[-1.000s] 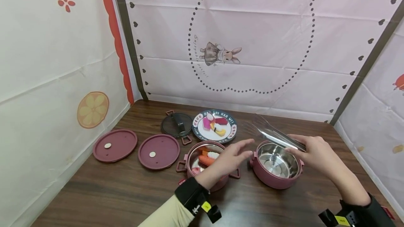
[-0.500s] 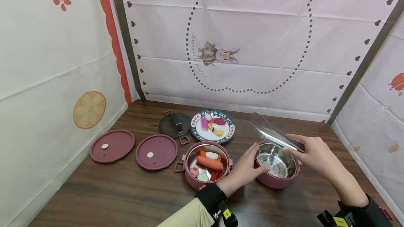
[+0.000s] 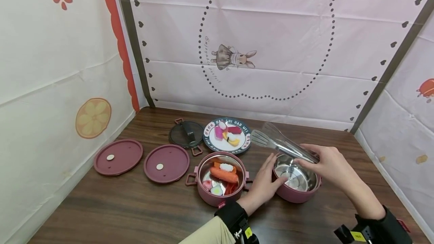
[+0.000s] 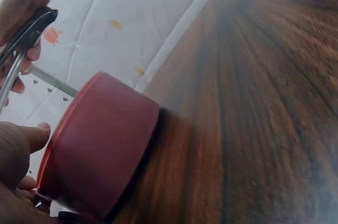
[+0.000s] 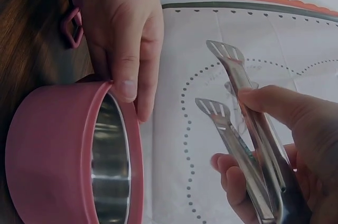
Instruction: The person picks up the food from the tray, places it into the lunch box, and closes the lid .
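Tongs point(image 3: 281, 148) with slotted metal heads are gripped in my right hand point(image 3: 327, 165), above the right-hand pink pot point(image 3: 296, 195). Their two arms stand apart in the right wrist view, thumb on one arm point(image 5: 253, 115) and fingers round the other. My left hand point(image 3: 261, 185) holds that pot at its left side, thumb over the rim and fingers by the side handle. The left wrist view shows the pot's outer wall point(image 4: 105, 139) upright on the wood table. Bare steel shows inside it in the head view.
Left of my left hand stands a second pink pot point(image 3: 213, 200) holding toy food, including an orange sausage-shaped piece point(image 3: 223, 175). Behind it are a plate point(image 3: 211, 143) with more toy food and a dark lid point(image 3: 178, 134). Two maroon discs point(image 3: 166, 174) lie farther left; fabric walls enclose the table.
My left hand has moved right, from over the filled pot to the other pot's rim, and has taken hold there. The tongs have shifted slightly left in my right hand.
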A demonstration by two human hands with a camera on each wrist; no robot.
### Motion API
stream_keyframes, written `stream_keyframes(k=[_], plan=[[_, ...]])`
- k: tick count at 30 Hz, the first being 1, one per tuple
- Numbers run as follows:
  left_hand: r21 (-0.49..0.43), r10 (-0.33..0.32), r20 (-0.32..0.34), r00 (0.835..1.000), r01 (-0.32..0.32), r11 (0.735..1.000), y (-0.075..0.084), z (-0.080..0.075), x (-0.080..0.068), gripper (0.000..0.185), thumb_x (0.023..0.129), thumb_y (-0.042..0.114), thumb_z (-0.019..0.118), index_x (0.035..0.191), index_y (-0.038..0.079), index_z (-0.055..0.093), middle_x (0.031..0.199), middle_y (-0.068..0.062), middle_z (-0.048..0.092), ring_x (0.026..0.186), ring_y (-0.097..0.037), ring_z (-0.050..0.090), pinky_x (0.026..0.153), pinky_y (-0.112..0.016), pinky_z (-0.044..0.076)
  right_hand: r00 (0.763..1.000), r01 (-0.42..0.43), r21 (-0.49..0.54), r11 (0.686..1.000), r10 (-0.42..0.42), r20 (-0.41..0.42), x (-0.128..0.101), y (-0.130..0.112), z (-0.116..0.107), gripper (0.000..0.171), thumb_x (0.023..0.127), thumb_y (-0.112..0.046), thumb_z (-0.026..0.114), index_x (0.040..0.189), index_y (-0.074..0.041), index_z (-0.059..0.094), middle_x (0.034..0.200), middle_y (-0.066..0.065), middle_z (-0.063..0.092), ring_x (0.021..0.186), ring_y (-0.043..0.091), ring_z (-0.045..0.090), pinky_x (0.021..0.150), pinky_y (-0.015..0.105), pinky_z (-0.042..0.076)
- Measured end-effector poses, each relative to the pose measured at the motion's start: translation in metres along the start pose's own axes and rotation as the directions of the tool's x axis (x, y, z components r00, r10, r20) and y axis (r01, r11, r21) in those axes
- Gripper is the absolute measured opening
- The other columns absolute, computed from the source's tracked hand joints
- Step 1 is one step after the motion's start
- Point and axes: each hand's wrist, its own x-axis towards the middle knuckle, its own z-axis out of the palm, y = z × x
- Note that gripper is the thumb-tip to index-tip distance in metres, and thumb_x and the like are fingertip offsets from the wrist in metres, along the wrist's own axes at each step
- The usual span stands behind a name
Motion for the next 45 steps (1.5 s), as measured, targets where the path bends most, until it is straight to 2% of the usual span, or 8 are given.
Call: stream_keyframes(k=[5, 14, 18, 21, 23, 30, 35, 45], plan=[[0.009, 0.004, -0.01, 1.0, -0.004, 1.0, -0.004, 0.0, -0.001, 0.071, 0.096, 0.033, 0.066, 0.157, 0.016, 0.032, 0.165, -0.005, 0.029, 0.149, -0.026, 0.033, 0.119, -0.047, 0.035, 1.0, 0.008, -0.007, 1.0, -0.008, 0.006, 0.007, -0.006, 0.002, 0.059, 0.087, -0.042, 0.075, 0.126, 0.001, 0.066, 0.108, 0.019, 0.074, 0.088, 0.026, 0.07, 0.068, 0.04, 0.053], [-0.001, 0.006, -0.032, 0.999, -0.006, 1.0, -0.008, 0.001, 0.0, 0.071, 0.094, 0.031, 0.069, 0.155, 0.015, 0.036, 0.163, -0.004, 0.034, 0.148, -0.025, 0.036, 0.119, -0.045, 0.036, 0.998, 0.055, -0.028, 0.998, -0.055, -0.005, 0.035, -0.007, 0.0, 0.051, 0.09, -0.038, 0.073, 0.12, 0.003, 0.068, 0.102, 0.017, 0.075, 0.086, 0.027, 0.071, 0.072, 0.046, 0.055], [-0.019, 0.003, -0.043, 0.999, -0.004, 1.0, -0.009, 0.002, 0.0, 0.071, 0.093, 0.03, 0.071, 0.154, 0.015, 0.038, 0.162, -0.002, 0.035, 0.148, -0.023, 0.036, 0.118, -0.043, 0.036, 0.998, 0.06, -0.057, 0.997, -0.058, 0.032, 0.052, -0.006, -0.003, 0.053, 0.092, -0.039, 0.07, 0.126, 0.002, 0.065, 0.113, 0.022, 0.072, 0.097, 0.037, 0.07, 0.083, 0.053, 0.055], [-0.027, 0.001, -0.049, 0.999, -0.002, 1.0, -0.009, 0.002, 0.0, 0.07, 0.093, 0.03, 0.071, 0.154, 0.015, 0.039, 0.162, -0.002, 0.036, 0.148, -0.022, 0.037, 0.118, -0.043, 0.036, 0.996, 0.053, -0.079, 0.995, -0.047, 0.072, 0.065, -0.004, -0.004, 0.058, 0.094, -0.04, 0.067, 0.135, 0.001, 0.059, 0.128, 0.025, 0.065, 0.114, 0.044, 0.063, 0.093, 0.06, 0.05], [-0.036, -0.004, -0.051, 0.999, 0.002, 0.999, -0.009, 0.002, -0.001, 0.07, 0.093, 0.029, 0.071, 0.153, 0.015, 0.04, 0.161, -0.002, 0.037, 0.148, -0.022, 0.037, 0.119, -0.043, 0.036, 0.994, 0.053, -0.09, 0.995, -0.045, 0.095, 0.075, -0.001, -0.004, 0.061, 0.094, -0.041, 0.067, 0.138, -0.001, 0.056, 0.133, 0.026, 0.062, 0.119, 0.046, 0.06, 0.095, 0.062, 0.049], [-0.029, -0.014, -0.054, 0.998, 0.012, 0.999, -0.009, 0.003, 0.0, 0.069, 0.093, 0.03, 0.071, 0.153, 0.017, 0.04, 0.16, 0.001, 0.038, 0.147, -0.019, 0.038, 0.119, -0.041, 0.036, 0.985, 0.136, -0.15, 0.979, -0.118, 0.123, 0.106, 0.014, 0.001, 0.058, 0.093, -0.037, 0.069, 0.139, -0.003, 0.056, 0.133, 0.024, 0.062, 0.118, 0.046, 0.06, 0.098, 0.061, 0.047], [-0.027, -0.021, -0.056, 0.998, 0.02, 0.999, -0.009, 0.004, 0.0, 0.07, 0.092, 0.03, 0.072, 0.153, 0.017, 0.041, 0.159, 0.001, 0.039, 0.146, -0.018, 0.039, 0.119, -0.039, 0.036, 0.977, 0.19, -0.18, 0.965, -0.167, 0.134, 0.118, 0.02, 0.01, 0.055, 0.093, -0.033, 0.07, 0.136, -0.002, 0.058, 0.13, 0.023, 0.065, 0.116, 0.044, 0.062, 0.098, 0.059, 0.048], [-0.031, -0.026, -0.053, 0.998, 0.024, 0.999, -0.008, -0.001, -0.005, 0.068, 0.092, 0.03, 0.072, 0.152, 0.017, 0.042, 0.159, 0.001, 0.04, 0.147, -0.017, 0.039, 0.119, -0.041, 0.036, 0.944, 0.256, -0.183, 0.949, -0.206, 0.256, 0.132, 0.005, 0.033, 0.05, 0.09, -0.03, 0.073, 0.129, 0.001, 0.064, 0.124, 0.022, 0.068, 0.113, 0.04, 0.065, 0.097, 0.054, 0.051]])
